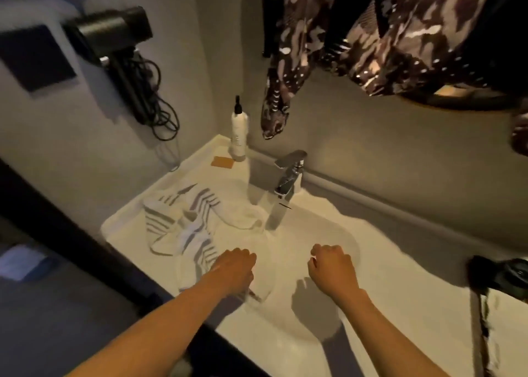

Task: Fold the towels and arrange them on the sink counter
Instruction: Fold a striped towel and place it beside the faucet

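Note:
A crumpled white towel with grey stripes [183,222] lies on the left part of the white sink counter [400,319] and spills over the basin's left rim. My left hand [234,265] rests palm down on the towel's near end, fingers curled over the cloth; whether it grips the cloth is unclear. My right hand [333,265] hovers over the basin [323,242] with its fingers curled in and nothing in it. Only one heap of towel cloth shows.
A chrome tap [285,185] stands behind the basin. A white pump bottle [239,131] and a small orange pad [222,162] sit at the back left corner. A black hair dryer [114,34] hangs on the left wall. Patterned clothing [371,34] hangs above. A black object [500,274] lies at the right.

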